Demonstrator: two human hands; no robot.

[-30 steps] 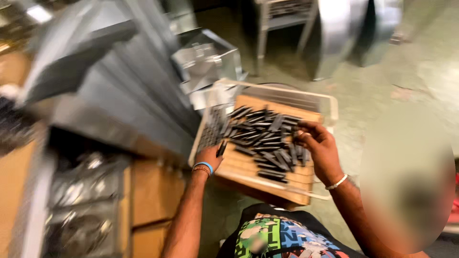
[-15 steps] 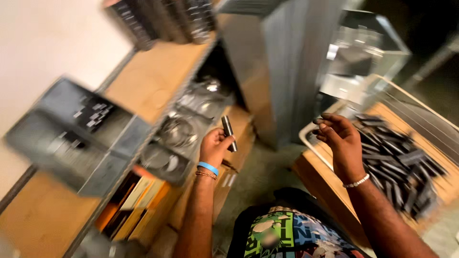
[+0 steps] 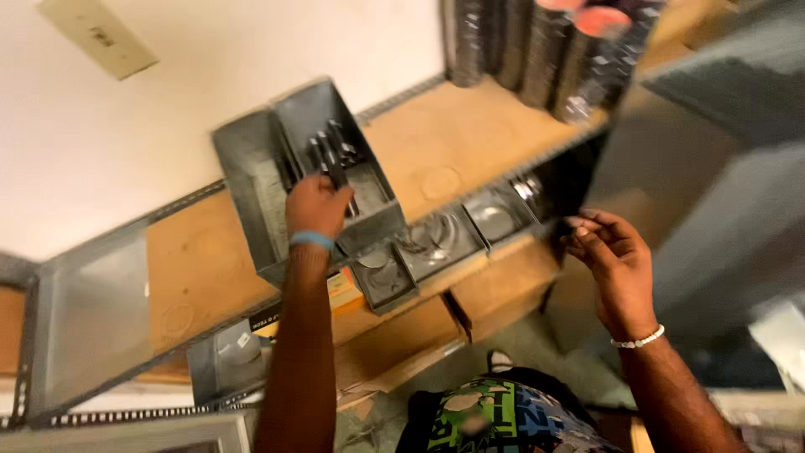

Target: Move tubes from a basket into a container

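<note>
Okay, I see the left hand (image 3: 317,205) reached up to about 11 o'clock, over the right-hand compartment of a grey sheet-metal bin (image 3: 306,180) that sits on the wooden shelf (image 3: 436,147). Fingers are pinched on a small dark metal piece (image 3: 337,174), held at the bin's opening. More dark pieces of the same kind (image 3: 327,143) lie inside that compartment, just beyond the fingertips. The bin's left compartment looks bare from here. Blue wristband (image 3: 312,240) on that wrist.

Right hand (image 3: 608,256) is out at 3 o'clock, well apart from the bin, beside the shelf's front edge. Fingers curled, tips drawn together around a small dark item (image 3: 577,225); too blurred for me to call what it is or how firmly it is gripped. White beaded bracelet (image 3: 637,341) on that wrist.

Below the shelf's front edge, at centre, a row of shallow square metal boxes (image 3: 436,243) sits side by side. At 1 o'clock, stacked dark round parts (image 3: 553,50) stand on the shelf's far end. Cream wall (image 3: 210,75) behind, with a blank plate (image 3: 96,35) at 10 o'clock. Motion blur is heavy at the right side.
</note>
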